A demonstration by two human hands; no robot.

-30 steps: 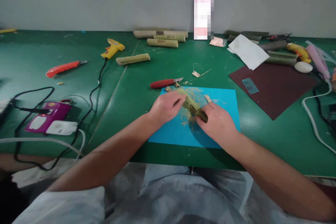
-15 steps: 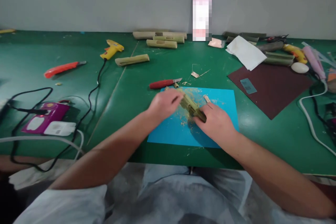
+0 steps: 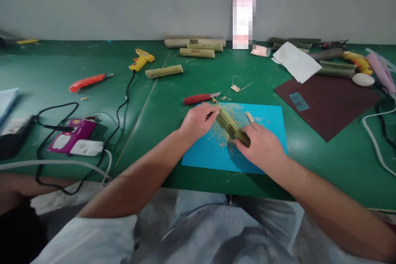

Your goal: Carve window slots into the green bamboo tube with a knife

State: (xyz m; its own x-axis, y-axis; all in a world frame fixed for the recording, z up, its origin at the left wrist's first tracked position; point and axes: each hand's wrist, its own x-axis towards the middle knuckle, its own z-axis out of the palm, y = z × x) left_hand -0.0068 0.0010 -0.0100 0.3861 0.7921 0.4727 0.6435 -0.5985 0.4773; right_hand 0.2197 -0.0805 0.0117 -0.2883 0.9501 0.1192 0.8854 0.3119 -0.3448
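Note:
A split bamboo tube [image 3: 229, 123] with a rough cut opening lies slanted over a blue sheet [image 3: 201, 154] strewn with pale shavings. My right hand [image 3: 262, 144] is wrapped around its near end. At the far end my left hand [image 3: 198, 119] is closed in a pinch, fingertips against the bamboo. Something small and dark shows between those fingers; its kind is unclear. Just beyond my left hand lies a red-handled knife [image 3: 198, 99]. A small bamboo chip [image 3: 249, 117] rests on the sheet beside my right hand.
Bamboo tubes [image 3: 197, 53] lie along the back, near a yellow glue gun [image 3: 141, 60] with a black cord. A red cutter [image 3: 88, 83] and purple power strip [image 3: 71, 136] are left. White paper [image 3: 296, 62] and a dark brown sheet [image 3: 328, 109] lie right.
The view has swung slightly left, so the table's things sit farther right. Both hands remain at the bamboo tube, which has turned slightly, with no clear change of grasp.

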